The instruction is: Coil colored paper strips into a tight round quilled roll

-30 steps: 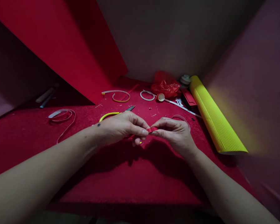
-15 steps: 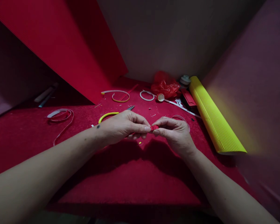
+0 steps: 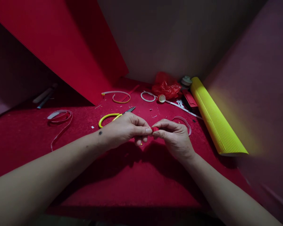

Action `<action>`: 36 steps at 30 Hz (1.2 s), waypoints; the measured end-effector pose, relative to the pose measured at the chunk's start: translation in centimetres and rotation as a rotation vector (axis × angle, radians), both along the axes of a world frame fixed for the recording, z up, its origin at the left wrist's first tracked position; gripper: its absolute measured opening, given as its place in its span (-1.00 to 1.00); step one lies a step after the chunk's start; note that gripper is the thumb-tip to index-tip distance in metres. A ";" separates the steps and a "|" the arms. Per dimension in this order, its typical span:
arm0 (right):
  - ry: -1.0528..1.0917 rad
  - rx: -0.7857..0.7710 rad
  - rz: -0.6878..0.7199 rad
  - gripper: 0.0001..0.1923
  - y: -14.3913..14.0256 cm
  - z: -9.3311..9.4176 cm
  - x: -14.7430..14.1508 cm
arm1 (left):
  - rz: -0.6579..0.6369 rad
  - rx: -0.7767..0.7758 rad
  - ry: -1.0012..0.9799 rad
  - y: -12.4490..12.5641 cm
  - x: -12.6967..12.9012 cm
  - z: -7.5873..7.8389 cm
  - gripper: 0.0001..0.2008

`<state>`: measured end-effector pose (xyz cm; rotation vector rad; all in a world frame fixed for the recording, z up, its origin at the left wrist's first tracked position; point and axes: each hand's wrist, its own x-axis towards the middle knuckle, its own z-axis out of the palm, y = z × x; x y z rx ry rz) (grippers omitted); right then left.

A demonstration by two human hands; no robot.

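Observation:
Between my two hands is a small red ribbed strip [image 3: 155, 129], which looks like corrugated paper. My left hand [image 3: 132, 127] pinches its left end between thumb and fingertips. The thumb and forefinger of my right hand [image 3: 175, 135] close on its right end, and most of the strip is hidden in the fingers. Scissors [image 3: 106, 118] with yellow handles lie on the red cloth just behind my left hand. Beyond my right hand a pale pinkish strip [image 3: 186, 123] curls on the cloth.
A yellow corrugated roll [image 3: 217, 119] lies on the right. Behind are a red plastic bag [image 3: 167, 86], a small red roll [image 3: 161, 98], a white ring [image 3: 148, 96] and a yellow-edged strip [image 3: 121, 101]. A large red corrugated sheet [image 3: 85, 56] leans at back left, above a curled strip [image 3: 61, 117].
My left hand has shifted slightly, baring more of the scissors. Less of the red strip shows between my fingertips, and the red piece under my left fingers is no longer visible.

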<state>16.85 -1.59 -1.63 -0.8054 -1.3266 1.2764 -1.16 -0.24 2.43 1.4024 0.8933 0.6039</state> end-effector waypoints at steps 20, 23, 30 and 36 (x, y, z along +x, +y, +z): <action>0.071 0.046 -0.010 -0.82 -0.2 -0.2 -0.5 | -0.037 -0.043 -0.139 0.4 -0.1 -1.2 -0.89; 0.144 0.016 -0.014 -0.81 -0.2 0.0 -0.8 | -0.059 -0.083 -0.268 0.3 0.1 -1.4 -0.86; 0.214 -0.010 0.027 -0.84 -0.4 -0.1 -1.6 | -0.071 -0.141 -0.374 0.3 0.2 -2.3 -0.87; -0.087 0.234 0.026 -0.85 -0.3 0.9 -0.2 | -0.047 -0.066 -0.226 0.4 -0.1 -1.5 -0.86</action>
